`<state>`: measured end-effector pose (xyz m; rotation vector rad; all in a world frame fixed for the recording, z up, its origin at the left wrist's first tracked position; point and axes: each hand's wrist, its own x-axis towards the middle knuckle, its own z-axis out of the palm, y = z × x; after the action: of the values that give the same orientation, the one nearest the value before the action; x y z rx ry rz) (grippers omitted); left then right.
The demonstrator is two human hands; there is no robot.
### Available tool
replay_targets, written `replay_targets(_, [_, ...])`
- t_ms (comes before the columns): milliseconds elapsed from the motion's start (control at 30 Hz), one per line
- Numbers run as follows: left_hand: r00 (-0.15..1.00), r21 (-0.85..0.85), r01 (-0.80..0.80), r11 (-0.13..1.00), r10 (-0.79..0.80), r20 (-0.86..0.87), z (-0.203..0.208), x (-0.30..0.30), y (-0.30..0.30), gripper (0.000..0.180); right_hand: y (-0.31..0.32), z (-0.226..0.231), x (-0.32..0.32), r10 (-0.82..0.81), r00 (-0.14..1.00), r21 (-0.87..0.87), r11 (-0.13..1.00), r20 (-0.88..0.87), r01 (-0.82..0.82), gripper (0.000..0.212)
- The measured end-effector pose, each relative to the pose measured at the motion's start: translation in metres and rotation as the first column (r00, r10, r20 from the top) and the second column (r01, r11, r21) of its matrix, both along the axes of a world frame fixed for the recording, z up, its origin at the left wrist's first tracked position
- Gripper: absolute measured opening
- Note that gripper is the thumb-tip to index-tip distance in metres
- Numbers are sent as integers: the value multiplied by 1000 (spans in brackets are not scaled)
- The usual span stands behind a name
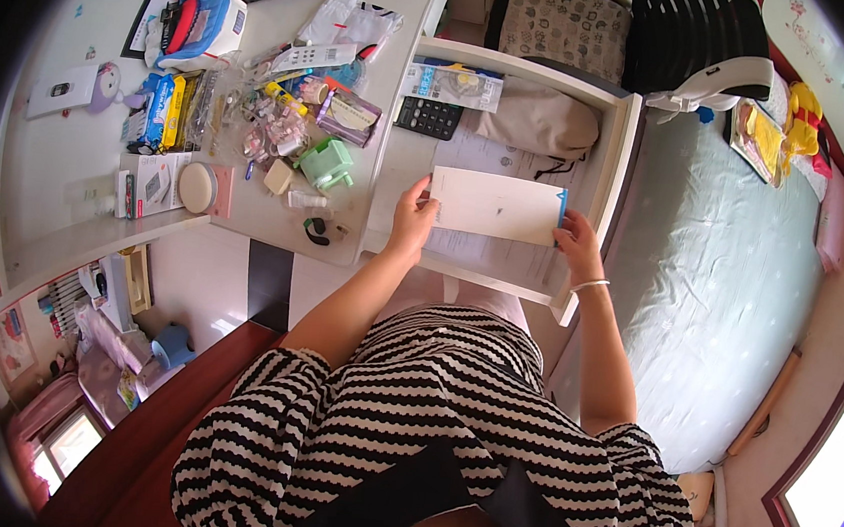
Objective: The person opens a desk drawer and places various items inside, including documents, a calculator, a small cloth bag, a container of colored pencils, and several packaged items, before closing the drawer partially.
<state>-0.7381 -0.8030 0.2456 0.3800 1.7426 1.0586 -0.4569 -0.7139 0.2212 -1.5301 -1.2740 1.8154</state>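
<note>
A flat white box (497,208) with a blue right end is held level above a pulled-out drawer (616,165). My left hand (413,221) grips its left end, and my right hand (576,247) pinches the blue end. Beneath the box, printed papers (491,159) lie on the drawer bottom. Farther back in the drawer are a black calculator (429,118), a beige cloth pouch (540,118) with a dark cord and a clear-and-blue packet (453,86).
Left of the drawer, a white desk (79,173) carries a green plastic container (326,163), a blue bin (207,29), a round cream-topped item (198,187) and many small items. A bed (701,288) stands on the right, with a black chair (701,37) behind the drawer.
</note>
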Motion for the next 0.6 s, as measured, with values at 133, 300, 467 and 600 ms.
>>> replay_targets(133, [970, 26, -24, 999, 29, -240, -62, -15, -2, 49, -22, -45, -25, 19, 999, 31, 999, 35, -20, 39])
replay_targets(300, [970, -140, -132, 981, 99, -221, -72, -28, 13, 45, -21, -65, -64, -97, 992, 1, 995, -78, 97, 40])
replay_targets(467, [989, -376, -148, 915, 139, -51, -87, -26, -11, 31, 12, -50, -91, -163, 953, -26, 986, -257, 162, 38])
replay_targets(600, [894, -389, -226, 893, 349, 282, -90, -11, -23, 20, 42, -59, -122, -125, 971, 149, 976, -204, 157, 38])
